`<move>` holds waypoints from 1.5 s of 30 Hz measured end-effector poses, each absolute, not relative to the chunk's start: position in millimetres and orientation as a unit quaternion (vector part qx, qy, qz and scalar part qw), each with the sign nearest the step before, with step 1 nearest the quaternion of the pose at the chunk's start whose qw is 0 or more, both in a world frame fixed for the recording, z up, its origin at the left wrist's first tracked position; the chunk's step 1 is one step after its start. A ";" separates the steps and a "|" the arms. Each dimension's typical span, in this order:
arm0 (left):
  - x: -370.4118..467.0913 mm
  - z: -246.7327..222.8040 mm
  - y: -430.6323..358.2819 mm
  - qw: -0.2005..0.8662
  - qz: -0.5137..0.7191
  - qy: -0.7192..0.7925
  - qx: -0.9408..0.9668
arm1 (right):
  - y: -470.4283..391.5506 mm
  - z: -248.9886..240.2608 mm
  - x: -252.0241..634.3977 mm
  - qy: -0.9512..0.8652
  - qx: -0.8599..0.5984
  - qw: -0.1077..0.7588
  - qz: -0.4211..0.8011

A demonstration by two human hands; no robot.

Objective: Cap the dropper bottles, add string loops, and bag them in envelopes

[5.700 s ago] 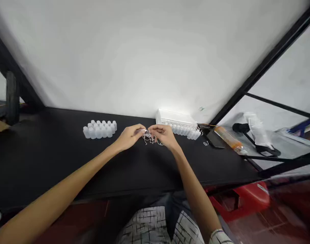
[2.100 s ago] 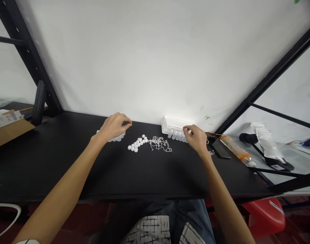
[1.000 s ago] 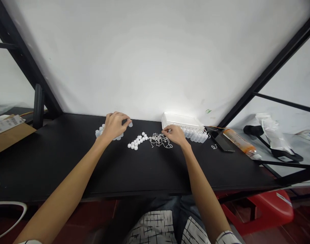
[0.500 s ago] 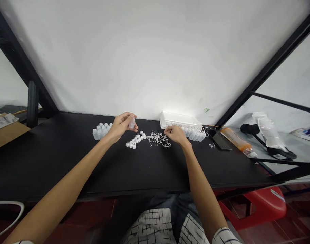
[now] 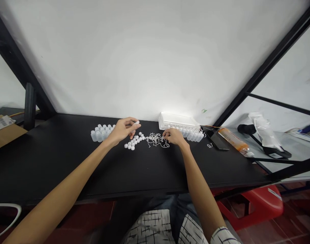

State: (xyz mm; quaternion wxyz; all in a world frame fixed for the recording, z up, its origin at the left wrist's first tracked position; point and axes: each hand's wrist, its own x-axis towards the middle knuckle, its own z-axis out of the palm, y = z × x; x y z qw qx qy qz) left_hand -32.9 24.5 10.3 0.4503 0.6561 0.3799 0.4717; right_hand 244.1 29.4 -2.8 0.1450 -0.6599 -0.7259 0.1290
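My left hand (image 5: 124,129) pinches a small translucent bottle (image 5: 136,123) above the black table (image 5: 150,173). Behind its wrist stand several small bottles with white caps (image 5: 100,133) in rows. Loose white caps (image 5: 133,141) lie in a group between my hands. My right hand (image 5: 173,136) is at the right edge of a heap of thin white loops (image 5: 156,140), its fingers closed together; whatever is between them is too small to make out. Several bottles with loops on them (image 5: 193,134) stand in rows beyond my right hand.
A white stack of flat trays or sheets (image 5: 179,119) is against the wall. To the right lie a single loop (image 5: 209,145), a dark phone (image 5: 219,140) and an orange-and-clear package (image 5: 233,140). A red stool (image 5: 262,206) stands below the table.
The bottle in my left hand has tilted from upright to nearly level, and that hand has turned. My right hand's fingers have shifted slightly over the loops. The view has moved a little.
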 end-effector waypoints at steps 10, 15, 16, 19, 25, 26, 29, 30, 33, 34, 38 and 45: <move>-30.2 11.2 20.8 0.447 0.437 0.403 0.669 | 34.9 -8.2 246.4 -0.738 -0.643 0.192 0.063; -25.6 8.5 20.1 0.417 0.411 0.420 0.694 | 33.3 -2.4 245.2 -0.703 -0.592 0.354 0.176; -24.1 7.6 19.6 0.408 0.401 0.423 0.703 | 32.4 -1.3 242.5 -0.691 -0.565 0.390 0.225; -19.1 5.1 17.1 0.363 0.375 0.416 0.744 | 27.0 1.4 228.5 -0.670 -0.472 0.450 0.355; -14.3 0.9 15.2 0.340 0.365 0.401 0.768 | 14.6 1.1 195.5 -0.669 -0.380 0.444 0.459; -13.9 0.4 15.3 0.343 0.366 0.397 0.769 | 13.6 0.3 192.2 -0.668 -0.377 0.447 0.460; -12.3 -0.1 14.5 0.352 0.370 0.383 0.770 | 12.5 -2.3 186.0 -0.664 -0.367 0.457 0.464; -11.6 0.1 13.9 0.354 0.370 0.381 0.770 | 12.4 -3.2 184.6 -0.661 -0.365 0.460 0.467; -9.7 0.9 12.5 0.354 0.376 0.377 0.769 | 11.8 -5.2 180.9 -0.655 -0.366 0.469 0.466; -9.4 0.9 12.3 0.350 0.379 0.377 0.769 | 11.4 -5.4 179.8 -0.654 -0.367 0.472 0.463; -9.6 -0.5 13.1 0.317 0.388 0.385 0.775 | 8.5 -4.6 176.0 -0.646 -0.370 0.490 0.453; -10.0 -5.1 15.4 0.280 0.408 0.377 0.783 | 6.1 -3.3 175.9 -0.625 -0.389 0.486 0.471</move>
